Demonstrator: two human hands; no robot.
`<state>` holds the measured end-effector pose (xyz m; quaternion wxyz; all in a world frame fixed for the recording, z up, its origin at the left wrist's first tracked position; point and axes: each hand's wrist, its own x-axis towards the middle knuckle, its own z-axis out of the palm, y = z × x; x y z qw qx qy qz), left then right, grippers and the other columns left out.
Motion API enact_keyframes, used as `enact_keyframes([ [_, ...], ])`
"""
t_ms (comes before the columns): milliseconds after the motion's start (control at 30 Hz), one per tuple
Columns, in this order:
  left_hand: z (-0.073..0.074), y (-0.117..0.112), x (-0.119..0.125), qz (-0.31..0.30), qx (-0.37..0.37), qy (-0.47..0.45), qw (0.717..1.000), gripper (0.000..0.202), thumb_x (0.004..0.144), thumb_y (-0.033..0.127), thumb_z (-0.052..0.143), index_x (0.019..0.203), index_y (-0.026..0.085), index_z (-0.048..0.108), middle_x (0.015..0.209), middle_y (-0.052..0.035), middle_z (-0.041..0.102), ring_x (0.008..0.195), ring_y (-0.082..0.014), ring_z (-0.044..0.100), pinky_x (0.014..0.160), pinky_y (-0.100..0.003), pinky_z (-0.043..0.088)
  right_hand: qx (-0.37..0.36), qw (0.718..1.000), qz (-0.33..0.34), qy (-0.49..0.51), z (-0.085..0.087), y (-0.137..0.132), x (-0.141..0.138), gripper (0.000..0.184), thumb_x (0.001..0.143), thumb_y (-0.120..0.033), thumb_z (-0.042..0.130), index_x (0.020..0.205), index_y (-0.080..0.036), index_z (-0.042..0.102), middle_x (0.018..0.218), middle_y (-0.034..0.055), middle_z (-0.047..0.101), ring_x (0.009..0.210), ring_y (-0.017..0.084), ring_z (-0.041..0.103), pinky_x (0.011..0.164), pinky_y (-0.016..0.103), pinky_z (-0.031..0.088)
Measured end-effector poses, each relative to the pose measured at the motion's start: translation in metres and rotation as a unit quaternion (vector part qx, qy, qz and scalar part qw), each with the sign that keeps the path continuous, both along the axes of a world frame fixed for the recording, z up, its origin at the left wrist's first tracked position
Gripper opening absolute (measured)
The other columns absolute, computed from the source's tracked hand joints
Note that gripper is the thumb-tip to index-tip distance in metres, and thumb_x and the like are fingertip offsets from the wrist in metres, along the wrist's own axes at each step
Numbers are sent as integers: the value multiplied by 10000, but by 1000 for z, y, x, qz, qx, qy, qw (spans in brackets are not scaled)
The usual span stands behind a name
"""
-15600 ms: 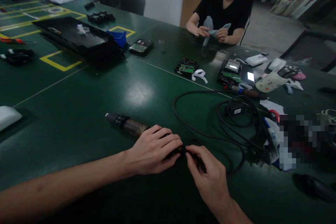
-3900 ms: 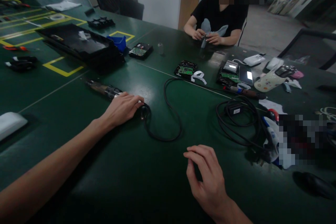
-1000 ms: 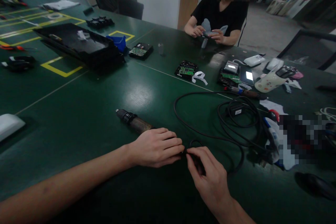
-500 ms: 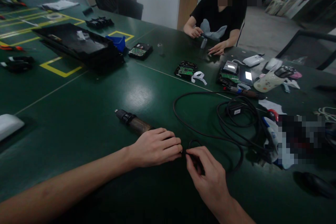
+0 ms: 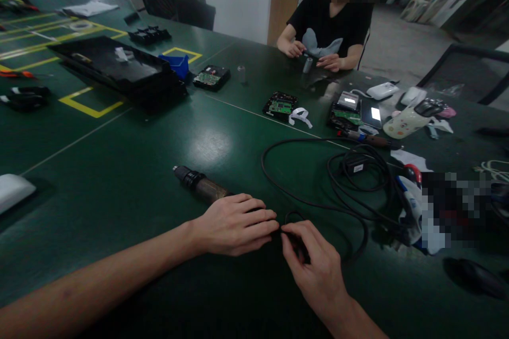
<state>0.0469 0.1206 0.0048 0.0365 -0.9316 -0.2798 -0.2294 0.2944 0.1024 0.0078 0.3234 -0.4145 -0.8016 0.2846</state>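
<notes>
A brown and black electric screwdriver (image 5: 202, 185) lies on the green table, its bit end pointing to the upper left. My left hand (image 5: 236, 225) is wrapped over its rear part, palm down, and hides that end. Close beside those fingertips, my right hand (image 5: 314, 257) pinches the thin end of a black cable (image 5: 274, 185) between thumb and fingers. The cable loops away from there across the table to the right. Whether its end is joined to the screwdriver cannot be seen under the fingers.
Across the table sits a person (image 5: 326, 26), both hands near a small metal cylinder (image 5: 307, 65). Hard drives (image 5: 212, 77), a second electric screwdriver (image 5: 371, 139) and a cup of tools (image 5: 403, 123) lie beyond my hands. A black tray (image 5: 119, 69) stands far left, a mouse (image 5: 477, 277) right.
My left fingertips have shifted slightly right, closer to my right hand's pinch. The other person's hand at the right has lifted and drawn in toward the opposite hand.
</notes>
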Motion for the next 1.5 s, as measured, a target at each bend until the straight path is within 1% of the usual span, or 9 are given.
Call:
enact_keyframes([
  [100,1,0,-1,-11,6,0,1000,274,994,330,593,1232,217,668,1304,-71,692,1152,-198,648,940,-320,534,-2,1000,1,0,-1,0,0,119,994,-157,581,1068,-208,660,909,32,659,741,152,647,633,264,521],
  [367,-4,0,4,29,19,-7,999,188,1006,338,608,1126,209,674,1195,-44,725,1067,-167,664,913,-292,525,-6,1000,2,0,-1,1,0,118,999,-155,576,1071,-209,652,910,37,659,760,160,650,632,268,516],
  [567,1,-1,0,-2,-5,10,1000,287,995,349,591,1245,225,655,1301,-63,692,1130,-203,648,922,-326,529,-6,1000,2,-4,0,0,0,114,1005,-166,571,1076,-207,650,903,40,656,747,160,642,621,270,510],
  [733,-1,-1,0,20,8,-2,1000,203,991,323,611,1147,214,679,1282,-55,699,1123,-190,653,929,-313,528,-3,1000,3,-4,1,0,0,115,1006,-167,566,1073,-203,652,898,41,655,738,155,638,611,265,505],
  [933,-1,-1,0,-9,-4,10,1000,299,983,346,606,1250,220,656,1342,-66,672,1148,-204,647,935,-338,539,-8,1000,5,-7,1,0,1,122,1002,-157,565,1073,-209,651,905,35,656,751,158,645,613,265,505],
  [1067,-1,-1,0,16,9,-3,1000,198,986,322,620,1137,209,678,1281,-54,699,1121,-191,658,928,-315,533,-5,1000,4,-6,0,0,1,121,999,-158,573,1077,-208,651,905,34,656,740,156,642,616,266,508],
  [1233,0,-1,-1,-12,-9,16,1000,305,986,340,595,1260,217,648,1346,-64,671,1149,-210,644,922,-343,541,-8,1000,3,-10,1,0,1,121,999,-161,567,1068,-209,654,898,37,658,750,160,648,611,263,512],
  [1400,-2,-1,0,16,-1,9,1000,207,1000,313,587,1158,212,673,1314,-48,690,1140,-190,643,932,-319,528,1,1000,2,-1,2,0,0,125,997,-161,566,1069,-206,658,903,44,668,742,159,653,602,258,522],
  [1500,0,-1,-1,-1,-11,15,1000,274,995,332,581,1233,217,655,1335,-60,680,1150,-203,639,935,-333,530,3,1000,1,0,2,0,0,124,994,-160,568,1062,-207,661,896,44,670,735,158,654,596,256,524],
])
